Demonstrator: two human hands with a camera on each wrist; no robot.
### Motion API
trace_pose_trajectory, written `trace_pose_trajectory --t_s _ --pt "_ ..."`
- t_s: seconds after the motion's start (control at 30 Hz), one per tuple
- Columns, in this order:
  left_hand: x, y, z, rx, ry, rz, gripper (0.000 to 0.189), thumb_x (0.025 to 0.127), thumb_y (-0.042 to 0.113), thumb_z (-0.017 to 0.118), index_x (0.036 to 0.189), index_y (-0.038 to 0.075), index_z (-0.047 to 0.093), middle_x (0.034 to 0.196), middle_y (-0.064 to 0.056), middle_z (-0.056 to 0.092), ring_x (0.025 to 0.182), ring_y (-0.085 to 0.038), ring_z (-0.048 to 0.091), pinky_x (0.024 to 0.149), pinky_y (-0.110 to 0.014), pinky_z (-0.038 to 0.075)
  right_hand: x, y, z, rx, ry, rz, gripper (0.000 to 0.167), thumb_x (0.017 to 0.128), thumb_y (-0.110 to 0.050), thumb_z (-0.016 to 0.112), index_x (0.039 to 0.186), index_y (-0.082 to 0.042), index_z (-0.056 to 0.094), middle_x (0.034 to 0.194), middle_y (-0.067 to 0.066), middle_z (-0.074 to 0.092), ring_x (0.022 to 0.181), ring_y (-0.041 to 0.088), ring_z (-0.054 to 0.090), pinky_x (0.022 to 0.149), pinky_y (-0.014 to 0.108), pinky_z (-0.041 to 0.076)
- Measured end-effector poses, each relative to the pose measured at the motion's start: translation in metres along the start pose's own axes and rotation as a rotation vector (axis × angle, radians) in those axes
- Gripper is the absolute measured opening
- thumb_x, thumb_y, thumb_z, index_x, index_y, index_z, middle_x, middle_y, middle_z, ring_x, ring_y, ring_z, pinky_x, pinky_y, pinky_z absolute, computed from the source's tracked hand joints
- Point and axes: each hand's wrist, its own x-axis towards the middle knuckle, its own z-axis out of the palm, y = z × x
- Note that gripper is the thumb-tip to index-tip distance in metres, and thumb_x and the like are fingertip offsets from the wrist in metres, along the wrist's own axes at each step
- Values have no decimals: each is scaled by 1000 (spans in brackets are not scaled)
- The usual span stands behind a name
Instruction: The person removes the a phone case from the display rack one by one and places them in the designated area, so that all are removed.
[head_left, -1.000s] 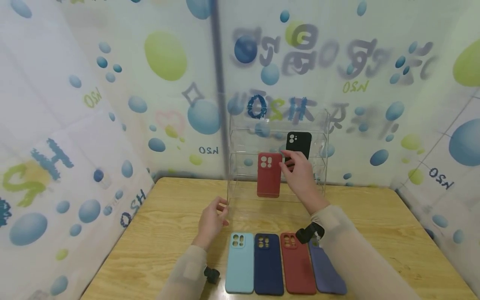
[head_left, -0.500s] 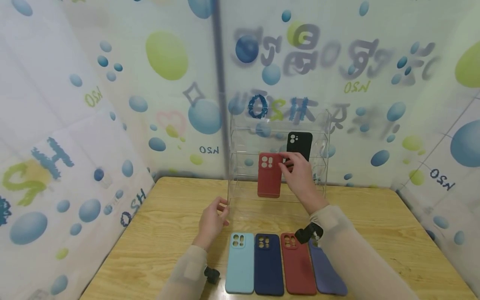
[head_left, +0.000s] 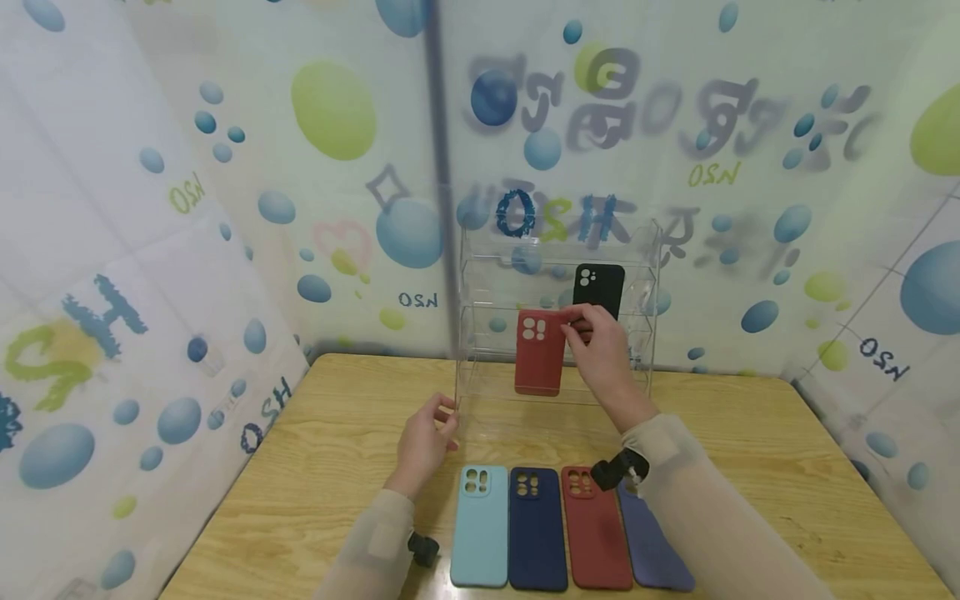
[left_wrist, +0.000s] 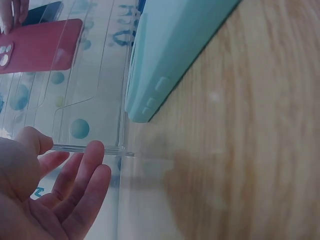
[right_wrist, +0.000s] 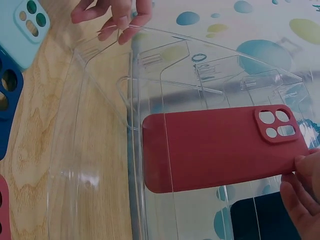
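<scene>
My right hand (head_left: 600,342) pinches the upper right corner of a red phone case (head_left: 538,354), with the thumb and fingertips on that corner in the right wrist view. The case stands in a lower tier of a clear acrylic display rack (right_wrist: 175,82), its bottom end behind a transparent front lip. A black phone case (head_left: 598,287) sits one tier higher, partly behind my right hand. My left hand (head_left: 423,442) holds the rack's left side panel near its base, thumb and fingers at the panel's edge in the left wrist view.
In front of the rack, a light blue case (head_left: 478,533), a navy case (head_left: 537,533), another red case (head_left: 597,537) and a purple-blue case (head_left: 656,542) lie in a row on the wooden table (head_left: 300,467). My right sleeve partly covers the last one. Patterned curtains (head_left: 337,250) surround the table.
The top of the red case has dipped slightly, and my right-hand fingertips have shifted a little right along its corner. My left hand stays at the rack's side.
</scene>
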Motion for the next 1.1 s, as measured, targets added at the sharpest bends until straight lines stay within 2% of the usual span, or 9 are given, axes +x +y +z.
trace_pose_trajectory --t_s 0.23,0.47,0.67,0.87,1.1 --pt "0 -1 -1 -9 3 -1 17 102 20 64 119 16 64 102 -9 69 60 -18 69 53 -30 47 -4 1 -3 12 25 -22 14 96 -7 72 110 -5 71 103 12 68 89 25 72 78 39 61" --pt "0 -1 0 -2 -2 9 17 102 20 64 119 16 64 102 -9 69 59 -17 69 52 -30 48 -11 0 -11 52 31 -16 14 96 -7 72 110 -6 72 104 12 68 87 24 73 75 22 58" --pt "1 -1 0 1 -3 4 16 102 20 64 118 16 64 101 -9 70 59 -16 69 52 -30 48 -13 -3 -20 67 77 -48 14 96 -6 72 110 -5 72 105 13 70 87 26 74 74 10 51" --pt "1 -2 0 5 -2 3 17 102 20 64 119 16 64 102 -9 70 59 -16 69 52 -30 48 -11 -4 -32 62 122 -69 16 96 -8 72 112 -4 71 106 13 73 87 27 75 73 5 48" --pt "2 -3 0 9 -2 4 17 102 20 64 119 16 64 102 -9 70 59 -15 68 52 -31 47 -15 -1 -48 39 103 -44 15 96 -7 73 111 -5 72 106 14 76 90 29 77 74 4 48"
